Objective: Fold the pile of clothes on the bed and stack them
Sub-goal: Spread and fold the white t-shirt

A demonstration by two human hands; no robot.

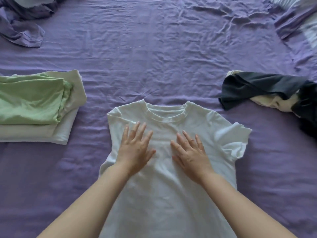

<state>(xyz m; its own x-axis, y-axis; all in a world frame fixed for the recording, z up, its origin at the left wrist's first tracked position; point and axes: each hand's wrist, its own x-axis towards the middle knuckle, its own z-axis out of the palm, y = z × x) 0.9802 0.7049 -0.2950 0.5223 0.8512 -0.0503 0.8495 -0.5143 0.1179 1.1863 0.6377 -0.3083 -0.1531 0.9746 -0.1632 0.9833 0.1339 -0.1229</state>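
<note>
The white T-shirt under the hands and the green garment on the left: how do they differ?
The white T-shirt lies spread open and flat on the purple sheet; the green garment is folded into a compact rectangle. The T-shirt rests directly on the sheet, while the green garment sits on top of a folded pale piece. The left hand and right hand press flat on the T-shirt; nothing touches the green one. Both are light-coloured clothes.

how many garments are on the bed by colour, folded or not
White: 2, the spread t-shirt under both hands and the folded white garment at the bottom of the stack
Green: 1, the folded green garment on top
Dark: 1, the dark garment, unfolded
Cream: 1, a cream piece tangled in it
Total: 5 that I can separate
</note>
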